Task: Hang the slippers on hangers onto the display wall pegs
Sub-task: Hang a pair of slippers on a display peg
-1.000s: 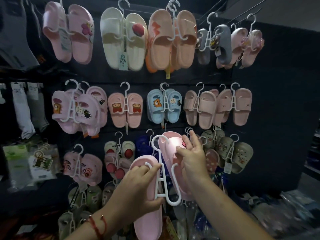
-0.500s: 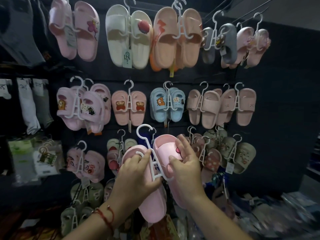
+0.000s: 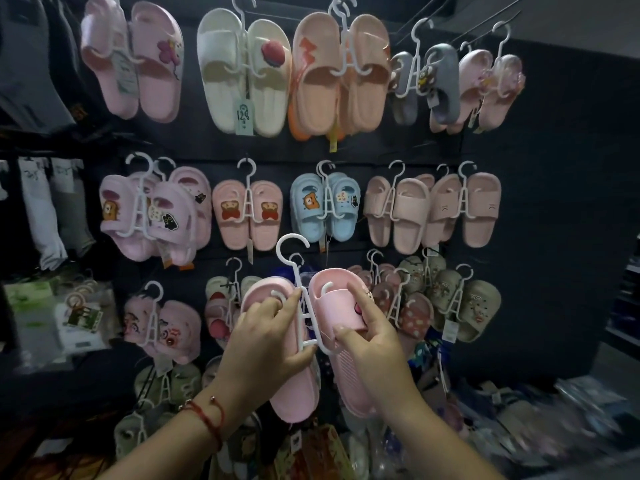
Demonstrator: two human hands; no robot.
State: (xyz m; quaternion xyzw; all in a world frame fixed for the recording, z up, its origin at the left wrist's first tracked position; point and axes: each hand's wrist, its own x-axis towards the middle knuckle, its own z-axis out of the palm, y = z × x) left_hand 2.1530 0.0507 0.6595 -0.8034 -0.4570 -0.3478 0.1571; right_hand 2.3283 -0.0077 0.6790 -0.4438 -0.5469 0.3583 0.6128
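A pair of pale pink slippers sits on a white plastic hanger (image 3: 302, 306) that I hold in front of the dark display wall (image 3: 554, 202). My left hand (image 3: 266, 337) grips the left slipper (image 3: 294, 393) and the hanger's stem. My right hand (image 3: 367, 330) pinches the strap of the right slipper (image 3: 353, 382). The hanger's hook (image 3: 292, 245) points up, just below the middle row, between the pink bear pair (image 3: 247, 214) and the blue pair (image 3: 325, 206). Whatever peg lies behind it is hidden.
Three rows of slipper pairs on white hangers fill the wall. Grey-green pairs (image 3: 460, 303) hang to the right of my hands, pink ones (image 3: 162, 327) to the left. Socks (image 3: 52, 209) and packaged goods (image 3: 59, 317) hang at the far left. Bagged stock (image 3: 554, 420) lies low on the right.
Both hands have raised the hanger and straightened it; its hook now reaches up toward the middle row. The left slipper has come level with the right one.
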